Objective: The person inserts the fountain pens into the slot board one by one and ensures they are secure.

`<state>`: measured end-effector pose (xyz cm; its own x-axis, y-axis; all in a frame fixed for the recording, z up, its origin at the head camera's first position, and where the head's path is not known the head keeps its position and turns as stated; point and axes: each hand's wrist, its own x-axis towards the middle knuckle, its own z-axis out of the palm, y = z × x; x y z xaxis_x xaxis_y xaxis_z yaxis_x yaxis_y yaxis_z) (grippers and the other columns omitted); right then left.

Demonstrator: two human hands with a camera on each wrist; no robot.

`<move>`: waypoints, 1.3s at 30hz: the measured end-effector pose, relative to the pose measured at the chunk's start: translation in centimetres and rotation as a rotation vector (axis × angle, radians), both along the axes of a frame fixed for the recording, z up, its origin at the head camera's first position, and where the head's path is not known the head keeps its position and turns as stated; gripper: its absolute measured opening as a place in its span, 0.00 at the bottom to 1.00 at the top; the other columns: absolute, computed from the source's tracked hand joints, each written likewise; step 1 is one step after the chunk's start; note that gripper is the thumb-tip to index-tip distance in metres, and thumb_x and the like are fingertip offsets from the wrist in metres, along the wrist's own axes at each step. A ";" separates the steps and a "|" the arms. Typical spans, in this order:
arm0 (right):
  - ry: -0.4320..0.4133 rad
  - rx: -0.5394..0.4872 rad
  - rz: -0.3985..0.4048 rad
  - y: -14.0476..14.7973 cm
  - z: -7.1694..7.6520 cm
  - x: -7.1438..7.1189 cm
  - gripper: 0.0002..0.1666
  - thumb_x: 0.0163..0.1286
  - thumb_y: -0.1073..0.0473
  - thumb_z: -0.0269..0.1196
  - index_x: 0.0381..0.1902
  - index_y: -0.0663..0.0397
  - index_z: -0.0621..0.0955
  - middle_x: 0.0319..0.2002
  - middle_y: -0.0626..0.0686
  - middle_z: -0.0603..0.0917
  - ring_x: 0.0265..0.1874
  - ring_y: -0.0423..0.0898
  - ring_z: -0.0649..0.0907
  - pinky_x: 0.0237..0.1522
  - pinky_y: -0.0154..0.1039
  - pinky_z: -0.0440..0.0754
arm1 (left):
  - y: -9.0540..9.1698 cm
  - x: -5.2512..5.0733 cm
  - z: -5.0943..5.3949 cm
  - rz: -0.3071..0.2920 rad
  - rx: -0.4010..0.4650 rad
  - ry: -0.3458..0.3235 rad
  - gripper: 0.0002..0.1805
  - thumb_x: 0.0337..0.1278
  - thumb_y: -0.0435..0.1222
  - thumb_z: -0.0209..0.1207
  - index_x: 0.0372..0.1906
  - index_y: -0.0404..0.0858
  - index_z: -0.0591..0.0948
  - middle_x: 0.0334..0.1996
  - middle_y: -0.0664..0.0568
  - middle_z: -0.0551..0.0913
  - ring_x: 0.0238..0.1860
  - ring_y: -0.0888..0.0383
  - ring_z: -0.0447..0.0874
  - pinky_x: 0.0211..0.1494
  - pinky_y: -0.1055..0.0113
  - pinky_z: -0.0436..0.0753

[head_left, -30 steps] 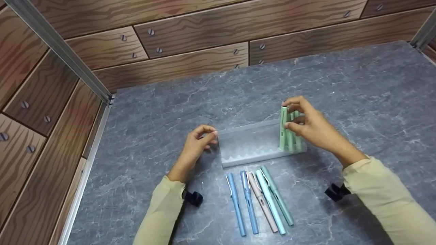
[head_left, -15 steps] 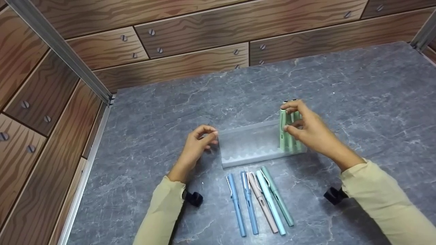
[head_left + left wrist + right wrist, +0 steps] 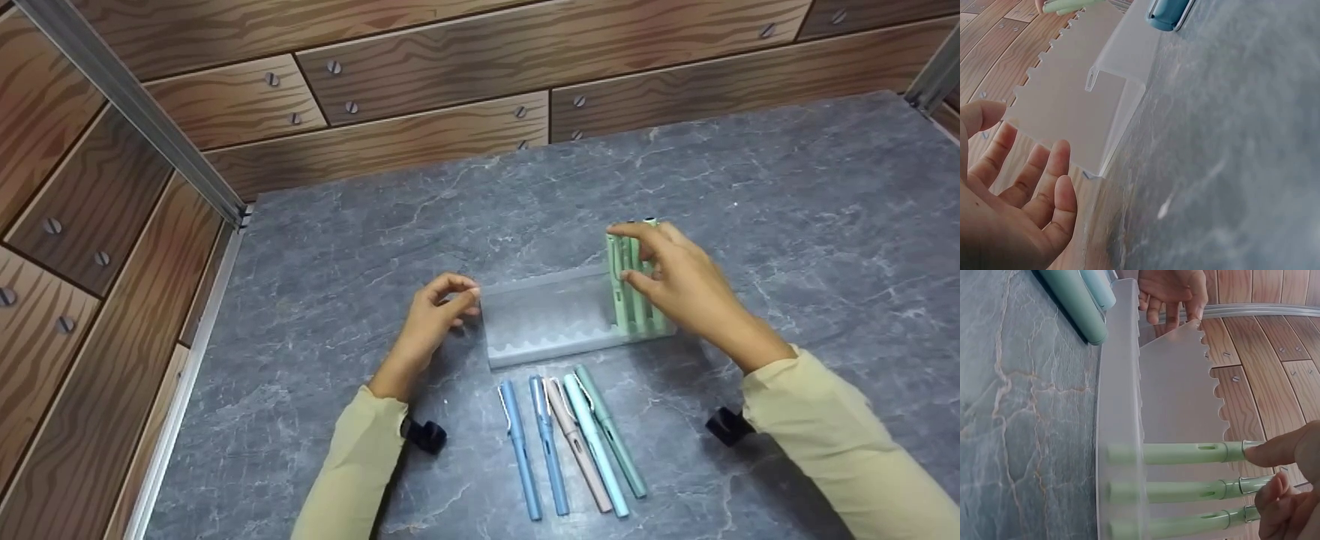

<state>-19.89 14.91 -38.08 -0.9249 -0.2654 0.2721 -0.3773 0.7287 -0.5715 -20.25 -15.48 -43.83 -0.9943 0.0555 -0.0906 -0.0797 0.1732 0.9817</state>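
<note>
A frosted pen stand (image 3: 547, 307) with a notched upper edge stands on the table. My left hand (image 3: 436, 311) pinches its upper left corner between thumb and index finger, the other fingers loosely bent. Three light green pens lean side by side at the stand's right end. My right hand (image 3: 682, 281) holds the leftmost green pen (image 3: 618, 289) near its cap, index finger at the top and thumb lower down. In the right wrist view that thumb lies over the clip of this green pen (image 3: 1185, 453), whose lower end is behind the stand's front lip.
In front of the stand lie two blue pens (image 3: 520, 450), a taupe pen (image 3: 579, 446), a pale aqua pen (image 3: 596, 446) and a dark green pen (image 3: 615, 435). Wood-patterned walls (image 3: 420, 67) border the grey marbled table (image 3: 337, 247) at the back and left.
My right hand has shifted slightly left, and the top of the leftmost green pen has tipped left with it. The left hand and the stand have stayed in place.
</note>
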 end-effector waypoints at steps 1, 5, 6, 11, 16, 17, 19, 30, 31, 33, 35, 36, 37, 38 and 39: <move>-0.002 0.013 -0.009 0.0 0.0 0.0 0.34 0.60 0.67 0.66 0.64 0.45 0.73 0.37 0.55 0.74 0.29 0.46 0.74 0.25 0.35 0.71 | 0.0 0.0 0.0 -0.001 -0.005 0.001 0.08 0.60 0.37 0.60 0.41 0.37 0.80 0.39 0.50 0.82 0.35 0.58 0.86 0.37 0.66 0.77; -0.010 0.038 -0.036 -0.1 0.0 -0.1 0.34 0.61 0.65 0.66 0.65 0.43 0.72 0.36 0.55 0.74 0.31 0.49 0.75 0.24 0.37 0.70 | 0.0 0.0 -0.1 0.000 -0.008 0.005 0.08 0.60 0.37 0.60 0.41 0.37 0.80 0.39 0.50 0.83 0.35 0.58 0.86 0.37 0.65 0.78; -0.012 0.042 -0.041 -0.2 0.0 -0.1 0.34 0.61 0.65 0.66 0.65 0.43 0.72 0.36 0.55 0.74 0.31 0.49 0.75 0.25 0.37 0.70 | 0.0 0.0 -0.1 0.001 -0.007 0.007 0.08 0.60 0.37 0.60 0.41 0.37 0.80 0.39 0.50 0.83 0.35 0.58 0.86 0.37 0.65 0.78; -0.026 0.065 -0.060 -0.2 -0.1 -0.1 0.35 0.62 0.64 0.65 0.67 0.42 0.70 0.36 0.56 0.75 0.30 0.49 0.74 0.24 0.37 0.70 | 0.0 0.1 -0.1 0.002 0.001 0.007 0.08 0.60 0.37 0.60 0.40 0.37 0.80 0.36 0.51 0.83 0.33 0.59 0.85 0.35 0.66 0.78; -0.029 0.078 -0.074 -0.3 -0.1 -0.1 0.35 0.63 0.64 0.65 0.67 0.42 0.70 0.36 0.56 0.75 0.28 0.49 0.73 0.23 0.37 0.69 | 0.1 0.1 -0.1 0.002 0.010 0.005 0.08 0.60 0.37 0.60 0.40 0.37 0.80 0.34 0.52 0.82 0.33 0.60 0.85 0.34 0.66 0.78; -0.029 0.078 -0.077 -0.4 -0.1 -0.1 0.35 0.62 0.64 0.65 0.67 0.42 0.70 0.36 0.56 0.75 0.28 0.49 0.73 0.23 0.37 0.69 | 0.1 0.1 -0.1 0.002 0.012 0.007 0.07 0.60 0.37 0.60 0.40 0.37 0.80 0.34 0.52 0.82 0.33 0.59 0.85 0.34 0.66 0.78; -0.026 0.071 -0.082 -0.4 -0.1 -0.1 0.35 0.62 0.64 0.64 0.67 0.44 0.70 0.36 0.56 0.76 0.27 0.48 0.73 0.22 0.37 0.69 | 0.1 0.0 -0.1 0.002 0.017 0.007 0.07 0.60 0.37 0.60 0.40 0.38 0.80 0.33 0.51 0.82 0.33 0.59 0.85 0.34 0.66 0.78; 0.031 -0.024 -0.062 -0.4 0.2 1.1 0.30 0.65 0.62 0.63 0.64 0.52 0.71 0.36 0.53 0.78 0.21 0.40 0.72 0.19 0.32 0.69 | 0.0 -0.1 0.3 -0.011 -0.017 0.003 0.07 0.61 0.38 0.59 0.41 0.39 0.80 0.37 0.51 0.82 0.35 0.58 0.85 0.37 0.65 0.77; 0.022 -0.031 -0.051 -0.4 0.2 1.3 0.30 0.65 0.62 0.63 0.64 0.52 0.71 0.37 0.54 0.78 0.22 0.41 0.74 0.20 0.32 0.70 | 0.0 -0.1 0.3 -0.014 -0.023 0.001 0.07 0.61 0.38 0.59 0.41 0.40 0.80 0.38 0.51 0.82 0.36 0.58 0.85 0.38 0.65 0.77; -0.003 -0.041 -0.025 -0.4 0.2 1.8 0.29 0.65 0.62 0.64 0.64 0.53 0.71 0.38 0.55 0.79 0.26 0.43 0.77 0.22 0.32 0.72 | -0.1 -0.1 0.3 -0.017 -0.031 0.003 0.08 0.61 0.38 0.59 0.41 0.40 0.80 0.39 0.50 0.83 0.36 0.58 0.86 0.39 0.64 0.77; -0.032 -0.051 0.004 -0.5 0.0 2.3 0.29 0.65 0.62 0.64 0.63 0.55 0.71 0.40 0.56 0.79 0.30 0.45 0.79 0.26 0.32 0.75 | -0.1 -0.1 0.3 -0.015 -0.027 0.002 0.08 0.61 0.38 0.59 0.41 0.40 0.80 0.39 0.50 0.83 0.36 0.57 0.86 0.39 0.64 0.77; -0.050 -0.058 0.019 -0.5 -0.1 2.5 0.29 0.64 0.63 0.64 0.63 0.56 0.71 0.41 0.57 0.79 0.32 0.46 0.79 0.28 0.33 0.76 | -0.1 -0.1 0.2 -0.014 -0.025 0.000 0.07 0.61 0.38 0.59 0.41 0.40 0.80 0.38 0.50 0.83 0.36 0.57 0.86 0.38 0.64 0.78; -0.073 -0.072 0.038 -0.6 -0.3 2.8 0.29 0.64 0.63 0.64 0.63 0.57 0.71 0.41 0.57 0.79 0.33 0.46 0.79 0.30 0.33 0.77 | -0.1 -0.1 0.2 -0.013 -0.023 -0.001 0.07 0.61 0.38 0.59 0.41 0.40 0.80 0.38 0.50 0.83 0.36 0.57 0.86 0.38 0.64 0.78; -0.102 -0.089 0.060 -0.6 -0.4 3.2 0.29 0.64 0.63 0.65 0.62 0.57 0.71 0.42 0.57 0.79 0.34 0.46 0.79 0.31 0.33 0.78 | -0.1 0.0 0.1 -0.012 -0.022 -0.003 0.07 0.61 0.38 0.59 0.41 0.39 0.80 0.37 0.49 0.83 0.36 0.57 0.86 0.38 0.64 0.78; -0.128 -0.109 0.085 -0.6 -0.6 3.5 0.29 0.63 0.63 0.65 0.62 0.58 0.72 0.42 0.58 0.79 0.34 0.46 0.79 0.32 0.33 0.78 | -0.1 0.1 0.0 -0.013 -0.019 -0.005 0.07 0.61 0.38 0.59 0.41 0.39 0.80 0.37 0.50 0.83 0.35 0.57 0.86 0.37 0.64 0.78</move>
<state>-16.41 14.28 -38.66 -0.9295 -0.3192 0.1848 -0.3537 0.6289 -0.6924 -20.19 -15.61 -43.81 -0.9931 0.0662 -0.0971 -0.0827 0.1930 0.9777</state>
